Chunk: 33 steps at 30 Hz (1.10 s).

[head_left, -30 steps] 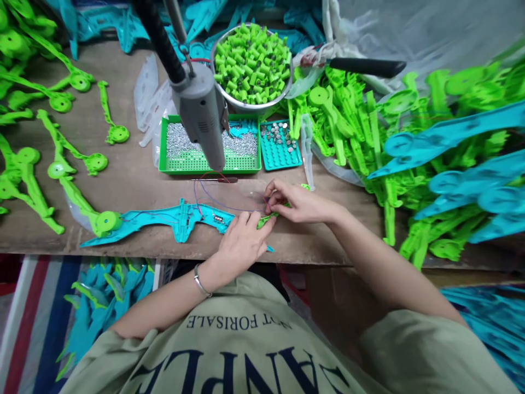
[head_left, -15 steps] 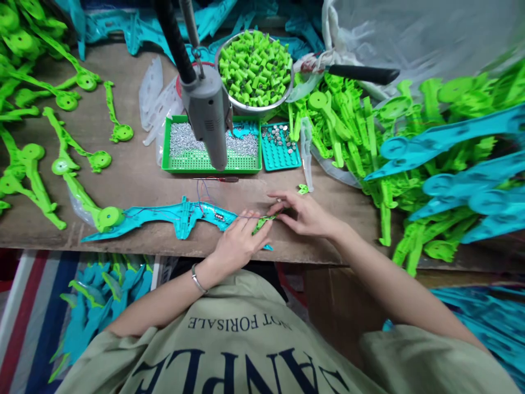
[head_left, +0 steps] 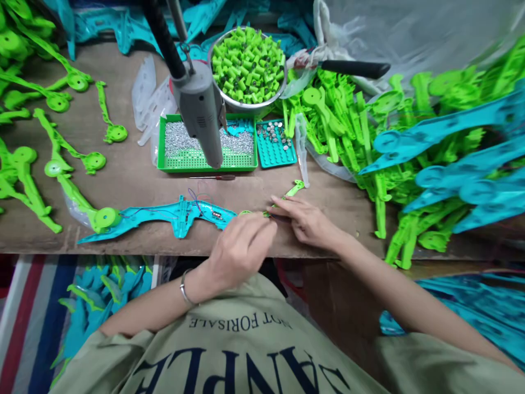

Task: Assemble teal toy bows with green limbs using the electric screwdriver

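Note:
A blue bow-shaped plastic half shell [head_left: 166, 219] lies along the front of the bench, with thin red and blue wires and a small metal spring showing inside. A green plastic arm [head_left: 294, 189] lies at its right end, partly covered by my hands. My left hand [head_left: 241, 249] is closed above that end, fingers curled; what is in them is hidden. My right hand [head_left: 314, 223] has its fingers on the middle of the green arm, index finger stretched left. A green arm with a round disc [head_left: 107, 218] sits on the shell's left end.
A grey electric screwdriver [head_left: 200, 117] hangs over a green tray [head_left: 207, 167] of small screws. Beside it are a blue tray [head_left: 276, 158] with metal discs and a bowl [head_left: 248, 106] of green pieces. Green arms [head_left: 342, 120] pile up at the right. A thin screwdriver [head_left: 217, 177] lies in front.
My left hand has lifted off the blue shell's right end and curled its fingers. The green arm's far end now shows beyond my right hand, and the view has shifted slightly.

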Motion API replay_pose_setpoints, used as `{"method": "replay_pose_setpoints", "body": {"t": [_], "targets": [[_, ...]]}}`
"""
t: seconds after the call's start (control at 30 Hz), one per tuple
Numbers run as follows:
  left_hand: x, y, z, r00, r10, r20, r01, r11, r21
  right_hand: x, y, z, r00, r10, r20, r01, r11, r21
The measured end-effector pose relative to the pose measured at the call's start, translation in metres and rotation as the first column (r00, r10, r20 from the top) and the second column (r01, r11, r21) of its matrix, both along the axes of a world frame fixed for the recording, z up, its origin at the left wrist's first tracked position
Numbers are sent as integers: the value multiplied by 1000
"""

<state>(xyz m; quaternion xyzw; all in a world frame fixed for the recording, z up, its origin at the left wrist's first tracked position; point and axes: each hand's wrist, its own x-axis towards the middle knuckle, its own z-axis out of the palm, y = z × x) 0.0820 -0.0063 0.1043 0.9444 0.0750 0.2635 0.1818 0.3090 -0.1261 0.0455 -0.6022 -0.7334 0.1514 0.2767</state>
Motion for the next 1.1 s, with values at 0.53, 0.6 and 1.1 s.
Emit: {"method": "replay_pose_setpoints", "body": {"t": [0.53,0.6,1.1], "targets": [[29,12,-52,927,71,-368,-49,996,69,-14,8,15,952,-290,97,296,953,-62],[29,11,-53,926,69,-371,-36,995,96,-8,13,11,951,-294,101,301,951,-68],[39,11,-37,843,-11,-538,117,980,164,2,12,13,865,-480,-147,466,877,-117]]}}
